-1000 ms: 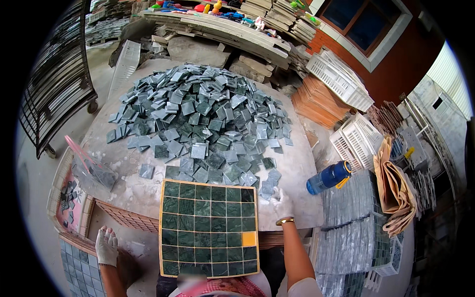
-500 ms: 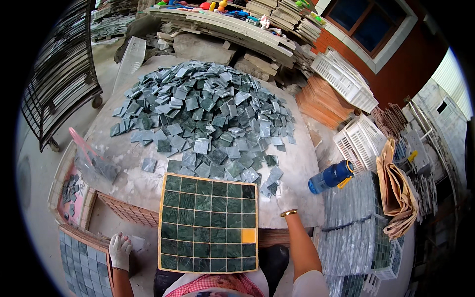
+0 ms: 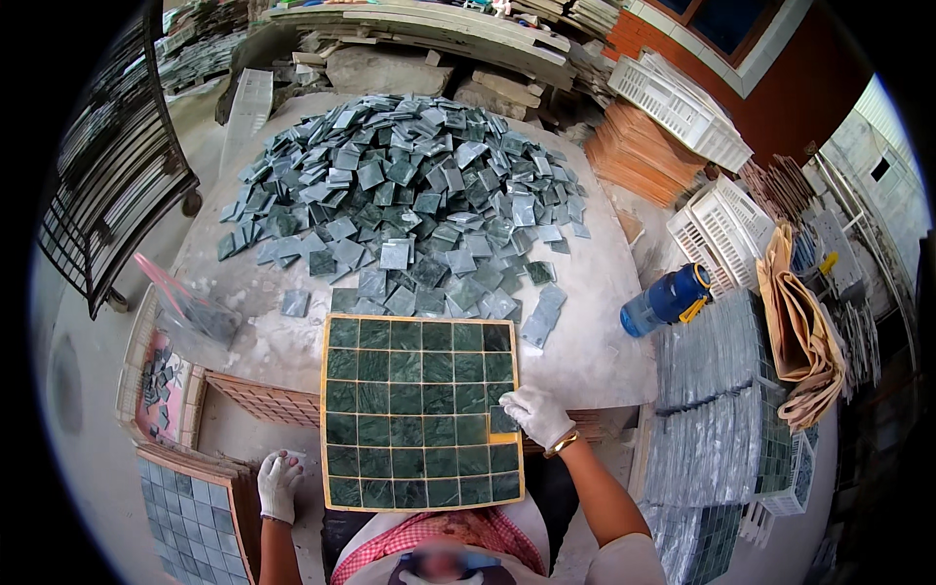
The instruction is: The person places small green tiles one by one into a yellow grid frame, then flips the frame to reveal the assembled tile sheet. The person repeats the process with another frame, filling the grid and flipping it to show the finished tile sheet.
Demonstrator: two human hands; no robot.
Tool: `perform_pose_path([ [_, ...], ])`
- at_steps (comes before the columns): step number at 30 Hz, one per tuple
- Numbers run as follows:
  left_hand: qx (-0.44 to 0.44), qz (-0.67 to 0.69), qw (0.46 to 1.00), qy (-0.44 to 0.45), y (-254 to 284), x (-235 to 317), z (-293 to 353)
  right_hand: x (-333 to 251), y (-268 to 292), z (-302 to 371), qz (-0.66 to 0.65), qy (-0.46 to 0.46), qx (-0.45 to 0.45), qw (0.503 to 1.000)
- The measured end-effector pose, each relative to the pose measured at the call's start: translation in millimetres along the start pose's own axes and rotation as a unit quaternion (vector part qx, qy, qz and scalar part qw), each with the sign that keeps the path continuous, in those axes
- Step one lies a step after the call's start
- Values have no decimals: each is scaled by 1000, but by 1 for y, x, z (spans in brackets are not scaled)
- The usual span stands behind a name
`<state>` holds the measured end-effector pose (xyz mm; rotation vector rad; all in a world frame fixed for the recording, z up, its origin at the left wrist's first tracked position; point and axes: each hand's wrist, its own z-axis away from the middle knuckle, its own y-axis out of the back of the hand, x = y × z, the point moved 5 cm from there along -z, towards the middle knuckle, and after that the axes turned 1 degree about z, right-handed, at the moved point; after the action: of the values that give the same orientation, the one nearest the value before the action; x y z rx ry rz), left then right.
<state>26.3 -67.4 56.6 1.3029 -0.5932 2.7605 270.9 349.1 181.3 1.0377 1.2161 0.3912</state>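
My right hand [image 3: 536,414], in a white glove, pinches a small dark green tile [image 3: 502,419] at the right side of a yellow-edged grid tray [image 3: 326,419]. The tile lies partly over the one cell where the yellow base [image 3: 503,439] shows; its right part is hidden by my fingers. Rows of square green marble tiles [image 3: 405,399] fill the other cells. The tray stands close in front of my body. Off its left side, my gloved left hand [image 3: 279,487] is open, fingers loosely bent and bare fingertips showing, with nothing visible in it.
Beyond the tray, a big heap of loose tiles [image 3: 409,185] covers the pale table [image 3: 595,366]. A blue bottle [image 3: 666,300] stands at the right, beside wrapped tile stacks [image 3: 707,419]. At left are a clear bag [image 3: 200,317] and a stack of tiled sheets [image 3: 190,512].
My right hand has come back from the loose tiles to the tray with a tile, which now covers part of the yellow cell. My left hand has shifted right, closer to the tray.
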Motion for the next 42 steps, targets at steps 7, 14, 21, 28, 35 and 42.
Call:
perform_pose_path([
  [7,-15,3,1000,-4,0,2,0,-21,-18,25,179,37,29,983],
  [14,9,-16,1000,-13,-12,6,5,-24,20,18,96,-66,89,989],
  [21,-35,-19,999,-31,-40,14,1,-86,-80,-8,176,26,61,982],
  [28,-25,-55,996,-65,-64,29,9,-83,-84,6,144,5,72,987],
  [35,16,-162,976,-145,-51,37,8,38,-9,79,221,-161,218,937],
  [42,-132,-654,564,-487,-210,27,69,25,-54,140,-202,-283,265,900],
])
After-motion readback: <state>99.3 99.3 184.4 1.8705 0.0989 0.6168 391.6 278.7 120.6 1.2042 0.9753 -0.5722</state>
